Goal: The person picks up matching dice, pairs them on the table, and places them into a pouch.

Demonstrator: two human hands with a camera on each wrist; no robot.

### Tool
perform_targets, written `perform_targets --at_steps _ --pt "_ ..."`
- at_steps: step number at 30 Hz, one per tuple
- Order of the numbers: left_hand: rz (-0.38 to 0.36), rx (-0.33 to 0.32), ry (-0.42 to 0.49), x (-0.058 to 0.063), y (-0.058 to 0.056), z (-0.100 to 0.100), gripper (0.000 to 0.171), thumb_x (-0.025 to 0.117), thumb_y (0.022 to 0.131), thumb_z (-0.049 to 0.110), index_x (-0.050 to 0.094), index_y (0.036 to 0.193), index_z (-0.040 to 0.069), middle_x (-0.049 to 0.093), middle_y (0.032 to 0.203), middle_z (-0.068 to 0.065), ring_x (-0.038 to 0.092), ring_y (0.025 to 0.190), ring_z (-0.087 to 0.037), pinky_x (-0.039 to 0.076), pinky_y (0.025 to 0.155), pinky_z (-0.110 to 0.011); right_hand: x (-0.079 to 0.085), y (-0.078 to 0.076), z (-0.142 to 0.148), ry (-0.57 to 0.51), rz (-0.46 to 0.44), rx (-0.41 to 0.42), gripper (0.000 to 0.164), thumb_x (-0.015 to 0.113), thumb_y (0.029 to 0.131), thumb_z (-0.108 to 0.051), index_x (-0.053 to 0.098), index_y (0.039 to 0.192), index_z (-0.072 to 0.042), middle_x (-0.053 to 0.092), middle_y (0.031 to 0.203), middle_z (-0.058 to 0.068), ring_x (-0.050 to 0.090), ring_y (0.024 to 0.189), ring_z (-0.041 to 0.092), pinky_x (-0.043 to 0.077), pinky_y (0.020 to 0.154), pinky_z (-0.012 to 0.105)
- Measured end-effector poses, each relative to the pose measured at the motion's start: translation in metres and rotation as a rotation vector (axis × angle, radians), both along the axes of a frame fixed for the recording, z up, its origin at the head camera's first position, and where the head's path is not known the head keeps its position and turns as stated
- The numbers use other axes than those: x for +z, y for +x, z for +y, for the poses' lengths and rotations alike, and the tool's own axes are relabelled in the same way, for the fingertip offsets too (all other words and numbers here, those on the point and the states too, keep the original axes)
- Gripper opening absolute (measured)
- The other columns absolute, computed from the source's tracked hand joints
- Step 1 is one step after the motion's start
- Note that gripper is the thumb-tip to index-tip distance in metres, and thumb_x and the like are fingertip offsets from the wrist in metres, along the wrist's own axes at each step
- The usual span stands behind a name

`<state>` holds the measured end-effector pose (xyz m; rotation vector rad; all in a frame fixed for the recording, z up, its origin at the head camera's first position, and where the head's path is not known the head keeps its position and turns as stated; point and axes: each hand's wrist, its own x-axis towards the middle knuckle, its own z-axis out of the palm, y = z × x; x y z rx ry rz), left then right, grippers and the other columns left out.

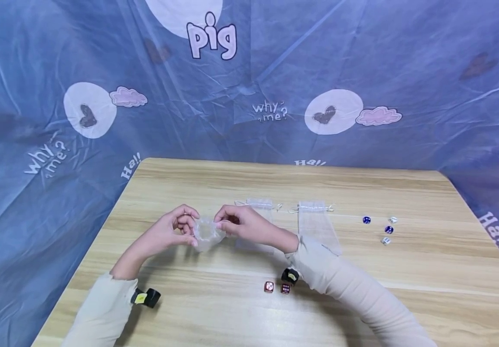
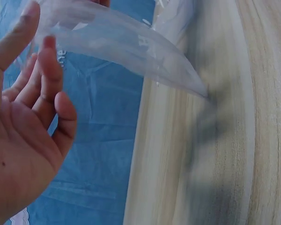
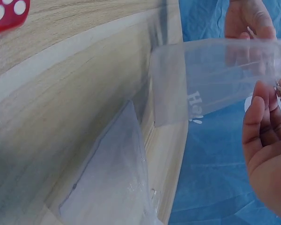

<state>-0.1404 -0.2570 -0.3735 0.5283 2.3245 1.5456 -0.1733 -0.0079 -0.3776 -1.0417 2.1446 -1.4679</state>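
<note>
A sheer white drawstring pouch (image 1: 206, 236) is held up off the table on the left side, its gathered mouth facing upward. My left hand (image 1: 167, 232) pinches the left edge of the mouth. On the opposite edge, my right hand (image 1: 249, 225) grips the rim between thumb and fingers. Seen from the right wrist, the see-through body of the pouch (image 3: 206, 70) hangs between both hands, and nothing shows inside it. The left wrist view has the same pouch (image 2: 126, 42) stretching away from the fingers, its lower end near the tabletop.
Two more sheer pouches lie flat: one (image 1: 260, 204) partly behind the right hand, another (image 1: 316, 226) to its right. Two red dice (image 1: 268, 286) sit near the right wrist's camera. Two blue dice (image 1: 389, 230) and two white dice (image 1: 385, 240) rest at the table's right.
</note>
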Motion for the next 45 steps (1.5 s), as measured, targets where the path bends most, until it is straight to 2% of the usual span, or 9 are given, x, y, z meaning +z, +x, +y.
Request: perform_targets --at_steps 4,9,14,17,20,27,32,38,45 --pt "-0.01 -0.036 -0.001 0.0 0.001 -0.002 0.056 0.079 0.075 0.007 0.051 0.122 -0.002 0.061 0.085 0.003 0.057 0.075 -0.007 0.048 0.073 -0.023 -0.002 0.0 0.001 0.005 -0.036 0.0 0.009 0.058 0.095 -0.01 0.063 0.1 -0.003 0.064 0.082 0.018 0.061 0.074 0.04 0.052 0.059 0.024" --pt "0.013 0.008 -0.124 0.003 0.0 0.004 0.058 0.082 0.074 0.018 0.056 0.125 0.006 0.056 0.091 -0.005 0.051 0.081 -0.014 0.045 0.073 -0.025 -0.002 -0.001 0.0 0.011 -0.036 0.003 0.01 0.059 0.095 -0.009 0.063 0.1 -0.002 0.065 0.083 0.017 0.062 0.074 0.039 0.053 0.061 0.025" --pt "0.104 0.0 -0.242 0.001 0.0 0.006 0.057 0.081 0.076 0.026 0.058 0.128 0.018 0.056 0.117 -0.006 0.047 0.109 -0.028 0.042 0.092 -0.047 -0.002 -0.001 -0.001 0.017 -0.016 0.006 0.01 0.06 0.094 -0.01 0.065 0.1 -0.004 0.065 0.081 0.013 0.058 0.067 0.026 0.048 0.059 0.019" --pt "0.131 -0.066 -0.206 -0.003 0.0 0.006 0.059 0.079 0.078 0.021 0.056 0.132 0.018 0.052 0.136 -0.005 0.042 0.127 -0.029 0.037 0.103 -0.057 -0.003 -0.002 0.001 0.016 -0.005 0.002 0.011 0.06 0.095 -0.011 0.066 0.102 -0.006 0.062 0.077 0.015 0.051 0.062 0.012 0.042 0.056 0.018" --pt "0.113 -0.135 -0.138 -0.009 -0.003 0.007 0.064 0.078 0.079 0.017 0.051 0.138 0.017 0.048 0.144 -0.006 0.042 0.133 -0.025 0.034 0.108 -0.056 -0.003 -0.002 0.002 0.019 0.004 -0.012 0.011 0.06 0.094 -0.011 0.067 0.102 -0.008 0.06 0.075 0.018 0.047 0.059 0.006 0.042 0.055 0.019" --pt "0.06 -0.2 -0.046 -0.015 -0.008 0.01 0.063 0.074 0.082 0.018 0.048 0.14 0.018 0.049 0.145 -0.008 0.041 0.135 -0.032 0.027 0.108 -0.066 -0.003 -0.002 0.003 0.024 0.016 -0.044 0.011 0.062 0.094 -0.015 0.068 0.101 -0.01 0.061 0.078 0.018 0.046 0.059 0.006 0.041 0.054 0.018" --pt "0.037 -0.228 -0.019 -0.018 -0.011 0.012 0.06 0.072 0.082 0.016 0.05 0.138 0.008 0.051 0.142 -0.016 0.041 0.133 -0.041 0.022 0.107 -0.072 -0.005 -0.003 0.001 0.012 0.021 -0.055 0.01 0.063 0.093 -0.014 0.069 0.1 -0.011 0.062 0.078 0.013 0.044 0.061 0.006 0.038 0.054 0.017" --pt "0.02 -0.238 0.003 -0.021 -0.013 0.015 0.053 0.072 0.082 0.015 0.054 0.131 0.003 0.061 0.126 -0.014 0.052 0.123 -0.029 0.025 0.107 -0.069 -0.002 -0.003 0.005 0.041 0.04 -0.051 0.014 0.063 0.093 -0.014 0.068 0.105 -0.011 0.058 0.074 0.003 0.045 0.061 0.006 0.04 0.056 0.018" --pt "0.054 -0.249 0.016 -0.026 -0.014 0.014 0.046 0.069 0.085 0.011 0.055 0.128 0.002 0.061 0.124 -0.017 0.057 0.109 -0.006 0.037 0.103 -0.055 0.006 -0.007 0.031 0.117 0.073 -0.061 0.028 0.064 0.092 -0.015 0.062 0.119 -0.008 0.065 0.084 0.007 0.052 0.061 0.006 0.048 0.056 0.022"
